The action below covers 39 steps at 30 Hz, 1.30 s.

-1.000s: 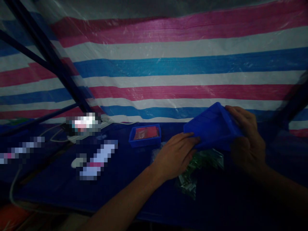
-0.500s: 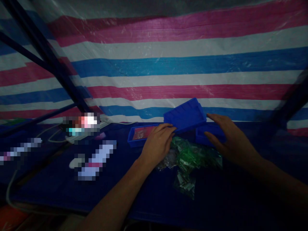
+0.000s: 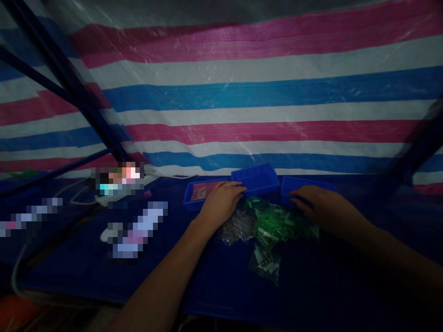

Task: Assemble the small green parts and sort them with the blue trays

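Note:
My left hand point(image 3: 221, 199) lies over the front right corner of a blue plastic bin point(image 3: 188, 202) that holds a reddish packet. Its outstretched fingertips reach the left front edge of the middle blue bin point(image 3: 256, 180), which sits slightly tilted; whether they press on it is unclear. At the front of the right blue bin point(image 3: 308, 180), my right hand point(image 3: 320, 203) has bent fingers and thumb a little apart, with nothing visible between them. Between my hands lie clear bags of small parts: a green bag point(image 3: 273, 225), a greyish bag point(image 3: 238, 226) and a small clear bag point(image 3: 266, 263).
A dark blue tabletop point(image 3: 221, 281) carries everything. To the left are a white round object point(image 3: 106, 235), a blurred-out light rectangle point(image 3: 141, 228), a power strip point(image 3: 107, 197) and cables. A striped tarp point(image 3: 242, 97) hangs behind, with dark metal frame bars point(image 3: 90, 115) at the left.
The middle bin, steeply tilted before, has come down nearly level behind the bags. My right hand has moved down from beside it to the right bin, fingers closer together. My left hand shifted slightly left.

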Tool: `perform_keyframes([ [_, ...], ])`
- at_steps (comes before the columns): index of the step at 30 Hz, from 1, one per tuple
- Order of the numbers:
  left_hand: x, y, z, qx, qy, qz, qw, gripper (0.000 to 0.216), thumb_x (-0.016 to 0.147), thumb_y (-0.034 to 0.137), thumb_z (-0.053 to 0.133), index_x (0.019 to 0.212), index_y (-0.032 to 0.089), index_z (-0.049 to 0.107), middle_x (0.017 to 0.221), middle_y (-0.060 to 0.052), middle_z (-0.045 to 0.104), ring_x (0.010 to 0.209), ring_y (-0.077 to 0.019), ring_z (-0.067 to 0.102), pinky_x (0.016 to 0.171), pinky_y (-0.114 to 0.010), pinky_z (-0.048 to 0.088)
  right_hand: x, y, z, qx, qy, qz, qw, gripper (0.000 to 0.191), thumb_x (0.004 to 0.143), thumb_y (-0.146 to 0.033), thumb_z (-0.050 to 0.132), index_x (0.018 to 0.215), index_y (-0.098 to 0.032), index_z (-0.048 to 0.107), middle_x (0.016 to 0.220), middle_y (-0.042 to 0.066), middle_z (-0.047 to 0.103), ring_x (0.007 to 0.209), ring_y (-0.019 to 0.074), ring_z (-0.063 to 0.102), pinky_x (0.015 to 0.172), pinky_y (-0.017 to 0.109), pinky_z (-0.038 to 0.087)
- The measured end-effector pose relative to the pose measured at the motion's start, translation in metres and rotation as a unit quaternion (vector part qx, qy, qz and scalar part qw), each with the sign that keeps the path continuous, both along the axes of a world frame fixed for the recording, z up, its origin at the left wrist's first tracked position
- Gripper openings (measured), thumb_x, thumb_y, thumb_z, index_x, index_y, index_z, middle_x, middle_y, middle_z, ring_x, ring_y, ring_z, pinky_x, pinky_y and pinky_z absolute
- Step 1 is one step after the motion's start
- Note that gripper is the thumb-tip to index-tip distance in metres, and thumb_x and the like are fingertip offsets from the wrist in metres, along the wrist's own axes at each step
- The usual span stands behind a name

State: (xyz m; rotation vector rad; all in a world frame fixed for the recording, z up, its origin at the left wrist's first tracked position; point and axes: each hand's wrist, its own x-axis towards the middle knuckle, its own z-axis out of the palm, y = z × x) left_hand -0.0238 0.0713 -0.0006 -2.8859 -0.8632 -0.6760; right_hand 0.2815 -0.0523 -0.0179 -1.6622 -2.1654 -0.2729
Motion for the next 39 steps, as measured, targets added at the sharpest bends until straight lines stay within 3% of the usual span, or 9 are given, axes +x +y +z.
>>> perform_keyframes([
  [10,-0.002,-0.001,-0.002,-0.015,0.01,0.007,1.0,0.036,0.102,0.018,0.051,0.134,0.022,0.067,0.139,-0.008,0.07,0.134,-0.0241,0.062,0.119,-0.054,0.044,0.0,0.002,-0.003,-0.005,-0.02,-0.011,1.0,0.033,0.106,-0.033,0.044,0.122,-0.022,0.072,0.121,0.011,0.077,0.099,0.0299,0.077,0.084,0.045,0.062],
  [25,-0.002,-0.004,0.005,-0.012,-0.029,-0.016,0.999,0.04,0.102,0.011,0.045,0.133,0.022,0.067,0.141,-0.006,0.068,0.142,-0.0221,0.054,0.119,-0.046,0.046,0.001,0.007,-0.01,0.012,-0.009,-0.038,0.999,0.034,0.108,-0.034,0.045,0.13,-0.021,0.067,0.125,0.009,0.077,0.106,0.0295,0.076,0.09,0.046,0.062],
  [39,0.001,-0.001,0.008,0.031,-0.052,0.058,0.996,0.037,0.1,0.013,0.053,0.13,0.025,0.071,0.139,-0.007,0.069,0.133,-0.0245,0.063,0.112,-0.049,0.052,-0.001,0.008,-0.011,0.016,0.006,-0.029,0.999,0.034,0.107,-0.033,0.046,0.131,-0.023,0.067,0.128,0.008,0.076,0.11,0.0304,0.076,0.093,0.049,0.062],
])
